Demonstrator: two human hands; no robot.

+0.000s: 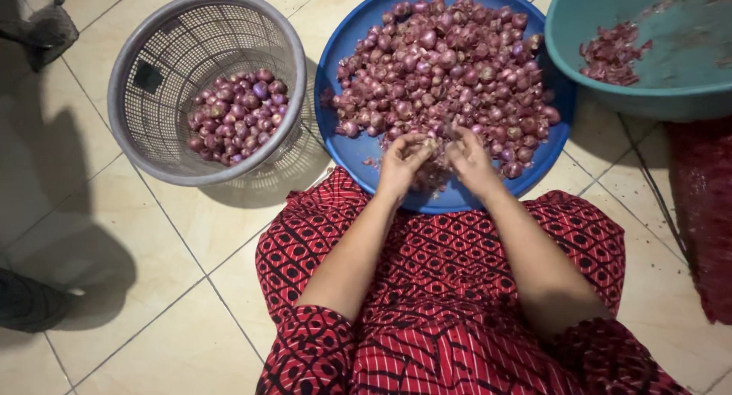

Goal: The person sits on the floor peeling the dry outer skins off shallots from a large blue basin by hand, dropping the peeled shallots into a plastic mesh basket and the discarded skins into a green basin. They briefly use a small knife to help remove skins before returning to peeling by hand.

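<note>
Tiled floor [152,288] carries everything. Blue basin [347,147] heaped with unpeeled shallots [450,63], just ahead of red patterned skirt [457,288]. Teal basin [610,97] at upper right, shallot skins [610,53] inside. Grey mesh basket [152,82] at left, peeled shallots [232,117] in bottom. Left hand [400,162] and right hand [470,160] meet at heap's near edge, fingers curled narrow around one shallot [437,145] between them.

Floor [152,303]: pale cream glazed tiles, dark grout lines running diagonally. Red mesh matting [705,212] at floor's right edge. Dark shadows left of the matting, across the far-left tiles. Lighting dim, warm.
</note>
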